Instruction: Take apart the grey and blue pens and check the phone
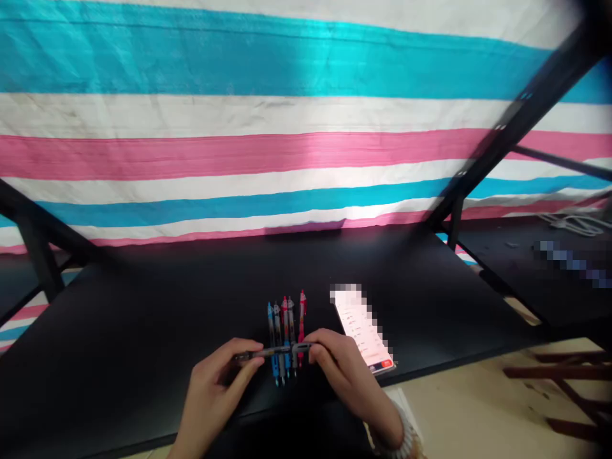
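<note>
Between my two hands a dark pen with a clear barrel is held level, above several other pens. My left hand pinches its left end between thumb and fingers. At the opposite end, my right hand grips the pen near its grey clip. Beneath lie blue pens, grey pens and red pens, side by side on the black table. My hands and the held pen partly cover their lower halves.
A lit phone, partly pixelated, lies right of the pens. Black metal frame bars rise at both sides. Striped sheeting hangs behind. On the neighbouring table at right is a white cable; brown stool legs stand below.
</note>
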The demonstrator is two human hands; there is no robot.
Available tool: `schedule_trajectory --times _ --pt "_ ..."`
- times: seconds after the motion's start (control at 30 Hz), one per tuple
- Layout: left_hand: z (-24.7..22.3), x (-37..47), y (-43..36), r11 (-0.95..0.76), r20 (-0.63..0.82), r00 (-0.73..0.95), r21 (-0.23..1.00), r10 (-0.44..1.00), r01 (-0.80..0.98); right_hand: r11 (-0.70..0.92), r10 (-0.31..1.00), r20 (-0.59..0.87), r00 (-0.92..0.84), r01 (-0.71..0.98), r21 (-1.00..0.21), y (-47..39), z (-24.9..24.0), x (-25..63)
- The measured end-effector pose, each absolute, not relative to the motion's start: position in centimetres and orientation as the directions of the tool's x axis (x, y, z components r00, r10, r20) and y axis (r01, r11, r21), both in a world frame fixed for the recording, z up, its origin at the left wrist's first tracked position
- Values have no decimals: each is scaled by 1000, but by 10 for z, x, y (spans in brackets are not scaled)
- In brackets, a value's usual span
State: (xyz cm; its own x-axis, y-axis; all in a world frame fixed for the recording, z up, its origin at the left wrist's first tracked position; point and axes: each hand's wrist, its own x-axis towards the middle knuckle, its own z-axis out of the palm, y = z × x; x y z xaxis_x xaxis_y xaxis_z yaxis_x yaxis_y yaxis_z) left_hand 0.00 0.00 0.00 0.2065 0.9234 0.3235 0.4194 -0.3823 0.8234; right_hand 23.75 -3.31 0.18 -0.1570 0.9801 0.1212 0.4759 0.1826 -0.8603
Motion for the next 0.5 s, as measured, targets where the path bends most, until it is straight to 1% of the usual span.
schedule_trajectory --times 0.1,0.2,0.27,0.37,0.5 --pt "-9 3 -5 -262 235 119 897 965 356 124 990 82 -113 452 -884 -31 -1 233" --pt "-13 4 -8 -115 108 41 949 993 294 97 995 82 -55 355 -930 -29 -7 231" --pt "-13 5 -9 -51 53 -2 966 999 253 59 998 55 -21 293 -954 -27 -10 232" --pt "-14 4 -10 -25 36 -47 979 998 201 -12 1000 -15 -9 261 -965 -26 -11 233" --pt "-17 1 -11 -14 23 -49 984 999 178 -35 999 -38 -8 198 -980 -23 -8 234"
